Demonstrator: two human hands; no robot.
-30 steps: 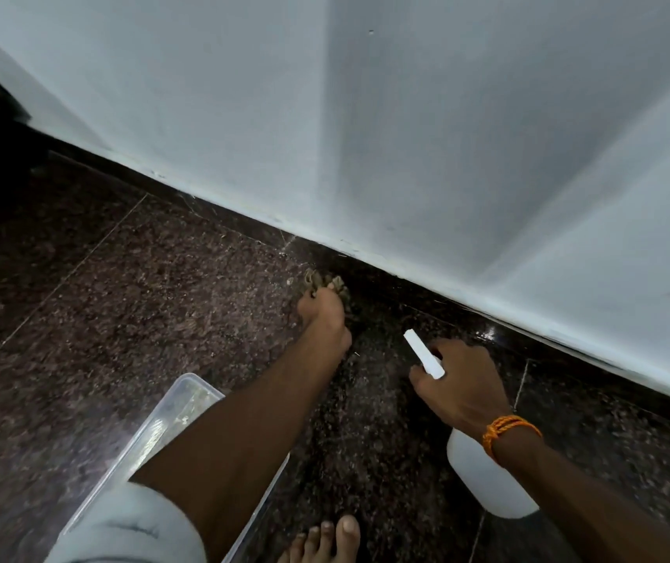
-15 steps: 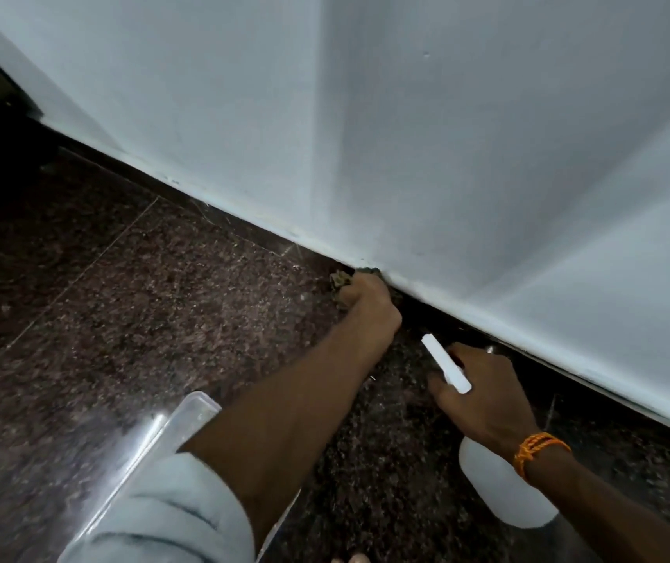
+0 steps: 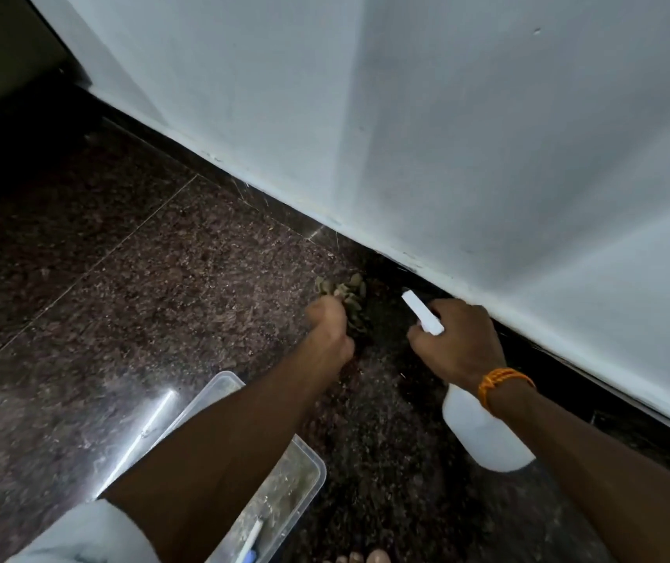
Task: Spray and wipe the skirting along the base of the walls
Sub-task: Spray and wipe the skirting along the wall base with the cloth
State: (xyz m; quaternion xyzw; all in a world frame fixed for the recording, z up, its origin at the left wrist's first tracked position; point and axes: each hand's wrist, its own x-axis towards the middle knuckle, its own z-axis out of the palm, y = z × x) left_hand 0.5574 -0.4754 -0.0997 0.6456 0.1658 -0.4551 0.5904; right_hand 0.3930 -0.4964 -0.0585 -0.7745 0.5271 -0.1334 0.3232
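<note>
Left hand (image 3: 327, 335) clutches a crumpled cloth (image 3: 341, 290), right hand (image 3: 457, 345) grips a spray bottle (image 3: 483, 436); skirting (image 3: 569, 379) apparently mid-clean, long stretches left.

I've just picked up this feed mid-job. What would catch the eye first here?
The right hand grips a white spray bottle at centre right, its nozzle near the dark skirting under the pale wall. Just left of it, the left hand holds a crumpled cloth low by the floor, close to that skirting. A clear plastic container sits at the bottom, partly hidden by the left forearm.
</note>
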